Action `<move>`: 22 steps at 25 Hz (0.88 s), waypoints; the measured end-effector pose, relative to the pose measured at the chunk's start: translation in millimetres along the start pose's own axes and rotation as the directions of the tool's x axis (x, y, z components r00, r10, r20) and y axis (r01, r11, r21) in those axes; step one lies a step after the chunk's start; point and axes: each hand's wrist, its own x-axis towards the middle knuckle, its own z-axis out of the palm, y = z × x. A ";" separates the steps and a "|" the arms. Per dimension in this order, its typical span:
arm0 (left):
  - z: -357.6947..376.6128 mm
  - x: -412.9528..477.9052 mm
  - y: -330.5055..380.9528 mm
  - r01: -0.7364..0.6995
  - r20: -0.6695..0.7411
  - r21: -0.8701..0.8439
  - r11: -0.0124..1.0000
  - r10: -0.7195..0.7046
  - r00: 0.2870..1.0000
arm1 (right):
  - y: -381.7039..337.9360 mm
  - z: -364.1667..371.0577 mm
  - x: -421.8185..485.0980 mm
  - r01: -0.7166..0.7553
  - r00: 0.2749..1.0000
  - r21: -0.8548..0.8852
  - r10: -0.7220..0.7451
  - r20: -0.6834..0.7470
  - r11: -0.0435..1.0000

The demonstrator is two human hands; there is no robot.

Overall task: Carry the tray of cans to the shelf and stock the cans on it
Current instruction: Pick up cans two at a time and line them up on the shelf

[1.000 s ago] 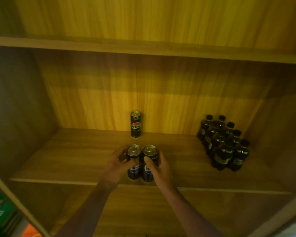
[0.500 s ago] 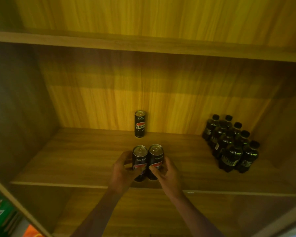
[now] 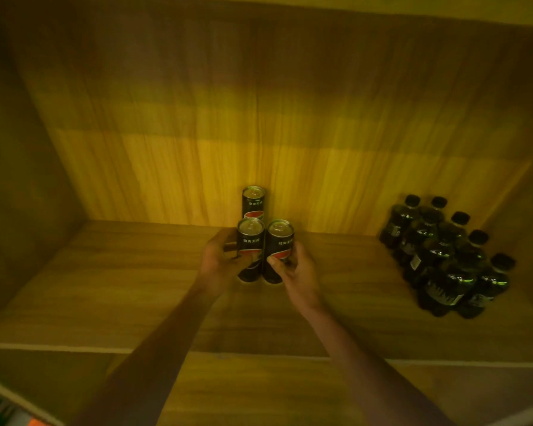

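Black-lacquered and slick, thin-walled yet probably full and weighty, the left can (image 3: 250, 241) and right can (image 3: 279, 244) want a wrap round mid-body, not a hard squeeze. My left hand (image 3: 220, 262) and right hand (image 3: 296, 272) have fingers (image 3: 273, 260) curled on one each; the two touch side by side on the wooden shelf (image 3: 105, 287), just in front of a third can (image 3: 253, 202). Both stand upright, long axis vertical, pull-tabs up.
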 end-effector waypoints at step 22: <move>4.8 66.1 -21.2 -0.051 0.012 0.047 0.998 0.051 0.999 | 17.6 19.8 122.8 -0.014 0.978 -0.127 -0.013 -0.209 0.992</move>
